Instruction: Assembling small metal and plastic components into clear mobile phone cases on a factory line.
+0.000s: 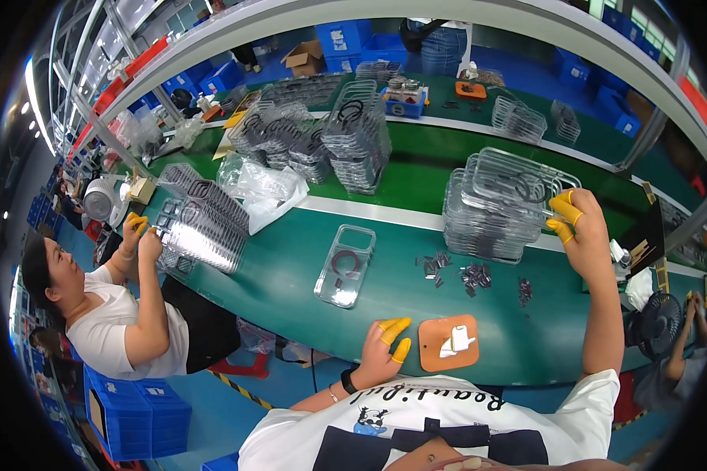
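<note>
My right hand (580,234), in yellow finger cots, pinches the corner of a clear phone case (495,163) on top of a tall stack of clear cases (479,228). Dark rings show inside the stacked cases. Close to the table's front edge, my left hand (380,357) has its cot-covered fingers apart with nothing in them. Beside it lies an orange pad (436,357) with a small white piece (458,341) on it. A single clear case (357,237) with a dark ring lies flat on the green table, farther off.
Small dark parts (475,276) lie in loose piles before the stack. A co-worker (126,314) at the left handles another stack of cases (208,235). More stacks (353,141) and a plastic bag (267,188) stand farther back. A black fan (658,322) is at the right.
</note>
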Demonstrator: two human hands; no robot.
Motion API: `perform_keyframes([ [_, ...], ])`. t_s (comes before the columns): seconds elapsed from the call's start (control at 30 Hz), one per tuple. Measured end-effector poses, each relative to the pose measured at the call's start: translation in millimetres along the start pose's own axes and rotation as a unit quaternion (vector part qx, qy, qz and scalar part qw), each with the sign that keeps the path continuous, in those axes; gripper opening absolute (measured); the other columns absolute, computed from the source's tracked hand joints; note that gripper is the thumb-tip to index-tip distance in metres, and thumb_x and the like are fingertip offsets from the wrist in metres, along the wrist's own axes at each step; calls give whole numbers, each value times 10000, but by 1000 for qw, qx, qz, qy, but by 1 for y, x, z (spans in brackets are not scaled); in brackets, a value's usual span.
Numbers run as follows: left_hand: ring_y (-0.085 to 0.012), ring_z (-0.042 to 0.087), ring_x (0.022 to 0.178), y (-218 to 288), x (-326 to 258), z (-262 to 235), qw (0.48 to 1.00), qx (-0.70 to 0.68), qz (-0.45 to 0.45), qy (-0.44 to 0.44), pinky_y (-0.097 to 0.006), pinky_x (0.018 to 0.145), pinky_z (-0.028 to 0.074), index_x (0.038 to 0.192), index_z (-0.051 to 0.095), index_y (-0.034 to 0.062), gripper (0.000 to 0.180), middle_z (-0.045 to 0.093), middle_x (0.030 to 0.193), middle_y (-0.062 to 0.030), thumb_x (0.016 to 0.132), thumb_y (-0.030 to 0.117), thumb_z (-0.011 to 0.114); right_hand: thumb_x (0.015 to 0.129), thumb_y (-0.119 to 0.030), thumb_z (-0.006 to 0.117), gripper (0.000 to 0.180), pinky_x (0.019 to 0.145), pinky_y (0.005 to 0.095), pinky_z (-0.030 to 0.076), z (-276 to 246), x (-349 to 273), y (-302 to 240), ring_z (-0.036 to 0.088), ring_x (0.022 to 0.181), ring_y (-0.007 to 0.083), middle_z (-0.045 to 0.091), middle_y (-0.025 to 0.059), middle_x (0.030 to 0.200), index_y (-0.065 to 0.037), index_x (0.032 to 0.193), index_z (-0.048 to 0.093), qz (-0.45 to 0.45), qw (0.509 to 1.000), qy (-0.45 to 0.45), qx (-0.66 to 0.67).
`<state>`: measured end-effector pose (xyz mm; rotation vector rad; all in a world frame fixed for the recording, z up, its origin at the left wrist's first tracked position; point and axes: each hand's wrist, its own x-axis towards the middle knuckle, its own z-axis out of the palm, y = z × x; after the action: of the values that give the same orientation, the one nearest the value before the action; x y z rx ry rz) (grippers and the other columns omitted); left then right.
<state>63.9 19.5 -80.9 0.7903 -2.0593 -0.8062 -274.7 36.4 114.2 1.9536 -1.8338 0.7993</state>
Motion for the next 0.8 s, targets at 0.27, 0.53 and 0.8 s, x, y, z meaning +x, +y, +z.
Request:
perform_keyframes([
  [0.27, -340, 500, 920, 13, 3, -8, 1000, -13, 9, 10, -386, 812, 419, 1132, 550, 8, 366, 545, 1059, -158, 799, 143, 618, 631, -72, 726, 328, 757, 383, 450, -4, 1, -35, 526, 920, 310, 521, 115, 849, 9, 932, 624, -43, 990, 104, 86],
  [0.53, -274, 568, 925, 35, 56, -52, 857, -496, -109, 90, -379, 849, 429, 1200, 494, -55, 468, 570, 1112, -199, 941, 327, 411, 623, -153, 752, 284, 737, 373, 459, 17, -22, -78, 556, 884, 268, 470, 49, 722, -63, 876, 661, -203, 938, 1, 282],
  [0.8, -305, 650, 816, 21, 93, -92, 667, -643, -187, -327, -375, 633, 547, 1164, 477, -95, 503, 608, 982, -228, 885, 321, 520, 620, -194, 731, 293, 835, 405, 442, 26, -32, -100, 529, 958, 292, 516, 120, 898, -17, 822, 615, -297, 885, -116, 339],
])
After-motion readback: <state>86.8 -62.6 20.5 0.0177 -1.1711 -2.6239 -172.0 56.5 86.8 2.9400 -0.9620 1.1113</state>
